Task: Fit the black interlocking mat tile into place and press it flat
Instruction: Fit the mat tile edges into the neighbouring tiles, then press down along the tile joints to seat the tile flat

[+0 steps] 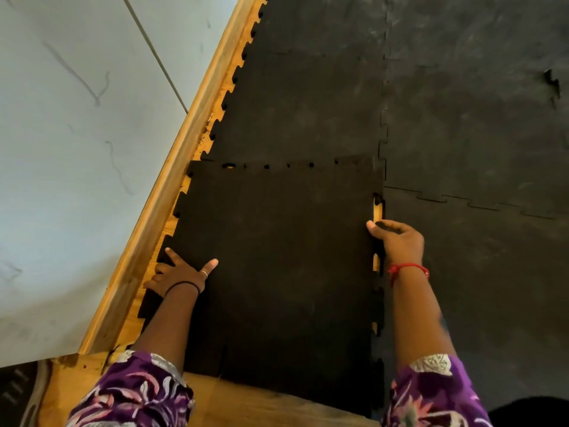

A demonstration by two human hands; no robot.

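Note:
A black interlocking mat tile (277, 257) lies in front of me on the wooden floor, its toothed far edge overlapping the laid black mats (308, 103) beyond it. My left hand (180, 272) grips the tile's left toothed edge, fingers curled under and thumb on top. My right hand (397, 240) holds the tile's right edge, with the thumb on top and the fingers in the seam. Small gaps of bare wood show along the right seam (377, 211) and at the far joint, so the teeth are not fully seated there.
A wooden skirting board (172, 180) runs diagonally along the left, below a pale marbled wall (77, 149). More black mats (477, 134) cover the floor to the right and beyond. Bare wooden floor (246, 402) shows near my body.

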